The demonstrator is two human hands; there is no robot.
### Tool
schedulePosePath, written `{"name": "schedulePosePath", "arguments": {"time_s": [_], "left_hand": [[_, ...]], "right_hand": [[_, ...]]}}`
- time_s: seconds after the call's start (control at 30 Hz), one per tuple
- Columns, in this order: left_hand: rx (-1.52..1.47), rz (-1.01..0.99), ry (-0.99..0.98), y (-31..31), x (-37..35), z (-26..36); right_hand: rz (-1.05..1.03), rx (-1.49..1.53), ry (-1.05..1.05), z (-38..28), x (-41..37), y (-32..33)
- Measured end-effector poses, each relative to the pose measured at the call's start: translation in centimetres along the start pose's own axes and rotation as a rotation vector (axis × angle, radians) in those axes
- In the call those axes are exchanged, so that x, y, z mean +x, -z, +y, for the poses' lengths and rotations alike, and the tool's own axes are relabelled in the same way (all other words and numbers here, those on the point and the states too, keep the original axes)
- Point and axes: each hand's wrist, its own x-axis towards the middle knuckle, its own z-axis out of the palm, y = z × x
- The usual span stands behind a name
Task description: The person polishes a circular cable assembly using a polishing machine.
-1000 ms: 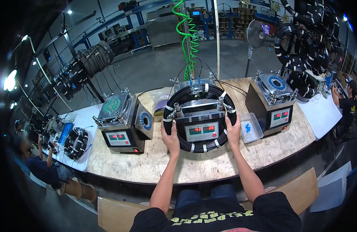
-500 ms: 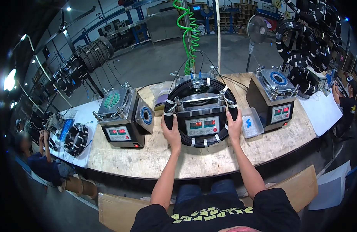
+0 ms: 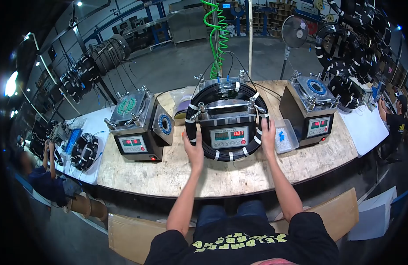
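Spanning the view from left to right, one curved wooden workbench (image 3: 168, 176) carries three grey box machines with red digit displays: one near its left end (image 3: 135, 143), one at the middle (image 3: 229, 137) and one near its right end (image 3: 316, 126). A single black coil (image 3: 203, 102), bound with white ties at intervals, rings the middle machine, its lower arc lying toward the bench's front edge. One smaller black coil (image 3: 84, 151) lies on a white table (image 3: 95, 176) that adjoins the bench's left end. Between the middle and right machines sits one clear plastic tray (image 3: 287, 145) that holds a few small blue pieces (image 3: 281, 136). The person's left hand (image 3: 194, 152) clasps the ringing coil at its lower left, fingers closed on it. The right hand (image 3: 268, 134) grips its right side, fingers laid up over the cable.
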Motion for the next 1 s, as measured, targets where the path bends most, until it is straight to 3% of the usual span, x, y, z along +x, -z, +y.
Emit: {"name": "schedulePosePath", "arguments": {"time_s": [0.03, 0.07, 0.13, 0.2, 0.27, 0.33, 0.37, 0.63, 0.73, 0.8, 0.83, 0.9, 0.93, 1.0], "left_hand": [[-0.026, -0.037, 0.033, 0.5, 1.2, 1.2], [-0.066, -0.081, 0.06, 1.1, 2.8, 1.2], [-0.179, -0.186, 0.253, 1.4, 5.7, 5.1], [0.027, -0.22, 0.004, 0.4, 9.4, 4.8], [0.088, -0.268, -0.11, -0.4, 11.1, 4.4], [0.007, -0.337, -0.09, -0.8, 12.1, 4.1], [-0.051, -0.362, 0.064, -0.7, 12.2, 3.7], [-0.154, -0.333, 0.278, -1.0, 10.9, 6.5], [-0.161, -0.366, 0.211, -0.6, 12.2, 3.7], [-0.094, -0.358, 0.051, -0.8, 12.8, 2.9], [-0.06, -0.353, -0.028, -0.9, 13.1, 3.0], [0.063, -0.461, 0.052, -0.1, 14.6, 3.6], [0.125, -0.514, 0.093, 0.2, 15.1, 5.0], [0.074, -0.525, -0.023, -1.1, 15.4, 7.5]], "right_hand": [[-0.071, 0.098, -0.07, 0.0, 1.3, 0.3], [-0.112, -0.027, -0.121, -0.4, 2.5, 1.0], [-0.105, -0.014, 0.079, -1.1, 5.2, 0.4], [-0.166, -0.027, 0.147, -2.4, 8.2, -0.5], [-0.258, -0.019, 0.141, -2.7, 9.5, -0.9], [-0.379, 0.011, 0.06, -3.6, 10.0, -1.4], [-0.437, 0.1, -0.174, -3.9, 9.3, -0.8], [-0.355, 0.127, -0.117, -3.2, 8.7, -1.2], [-0.397, 0.107, -0.159, -3.8, 8.6, -1.0], [-0.478, 0.104, -0.186, -4.4, 8.9, -0.4], [-0.481, 0.06, -0.084, -3.7, 9.5, -0.2], [-0.486, -0.026, 0.127, -2.2, 11.3, -0.4], [-0.503, -0.087, 0.104, -3.0, 11.7, -0.6], [-0.529, -0.21, 0.057, -5.5, 12.6, -0.5]]}}
